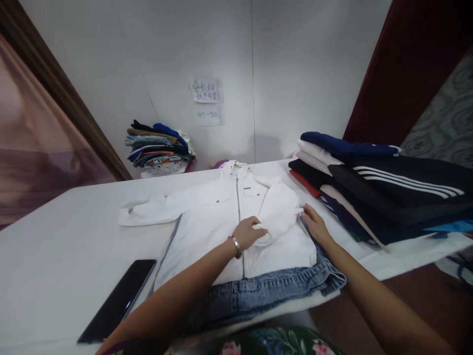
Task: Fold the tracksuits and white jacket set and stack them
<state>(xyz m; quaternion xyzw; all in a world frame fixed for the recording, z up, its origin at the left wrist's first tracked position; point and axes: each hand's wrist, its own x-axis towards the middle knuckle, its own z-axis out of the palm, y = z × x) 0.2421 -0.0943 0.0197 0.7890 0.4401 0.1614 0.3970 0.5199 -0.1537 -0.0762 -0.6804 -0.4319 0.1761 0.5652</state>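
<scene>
White jacket = landmark, lying on the white table, front up, collar at the far end, zip running down the middle, 2 chest pockets visible.

Left hand over the jacket's front, just right of the zip, fingers closed on the cuff of the right-side sleeve. That sleeve is bent inward across the jacket. Right hand at the jacket's right edge, fingertips touching the sleeve's outer bend; cannot tell if they're clamped or only resting. Left-side sleeve stretched out to the jacket's left. Silvery bracelet on left wrist.

Blue denim shows past the jacket's near hem and at its sides; cannot tell if separate piece.

Dark phone-like device left of the jacket, toward the near side. Smaller clothes pile beyond the jacket, to its left. Bigger clothes pile right of the jacket, with white-striped black item on it. Wall beyond the jacket has 2 paper notes, the lower reading 45-50. Pink curtain well left of the jacket, dark red curtain beyond it to the right.
</scene>
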